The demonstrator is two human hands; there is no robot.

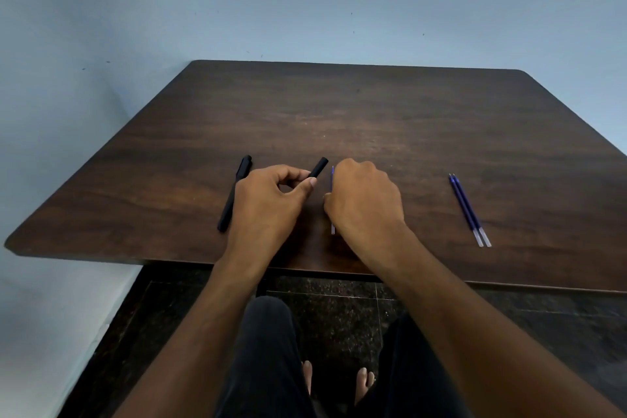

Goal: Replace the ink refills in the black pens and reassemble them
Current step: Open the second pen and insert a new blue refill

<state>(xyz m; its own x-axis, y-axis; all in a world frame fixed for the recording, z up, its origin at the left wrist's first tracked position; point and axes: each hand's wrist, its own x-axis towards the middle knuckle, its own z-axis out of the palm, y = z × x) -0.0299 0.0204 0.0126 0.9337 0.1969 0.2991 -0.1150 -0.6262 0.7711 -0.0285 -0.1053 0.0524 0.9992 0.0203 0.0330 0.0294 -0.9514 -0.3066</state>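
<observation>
Progress looks early: one black pen is apart, nothing visibly reassembled yet. Left hand [268, 193] pinches a short black barrel piece [319, 167] between thumb and forefinger, its free end angled up and away over the table [407, 119]. Right hand [364, 200] is curled knuckles-up just beside it, grip closed around a thin blue refill [332, 180] that runs under the fist, tip showing beyond the knuckles, pale tail end showing nearer the table's front edge. Whether this refill is the old one coming out or a new one going in, I cannot tell.

Second black pen [234, 193], whole and capped, lies at the left, partly under the left hand. Two spare blue refills [468, 209] lie side by side, touching, well apart to the right.

Judgement: at least one pen wholly undone. Nothing blocks the reach to either.
</observation>
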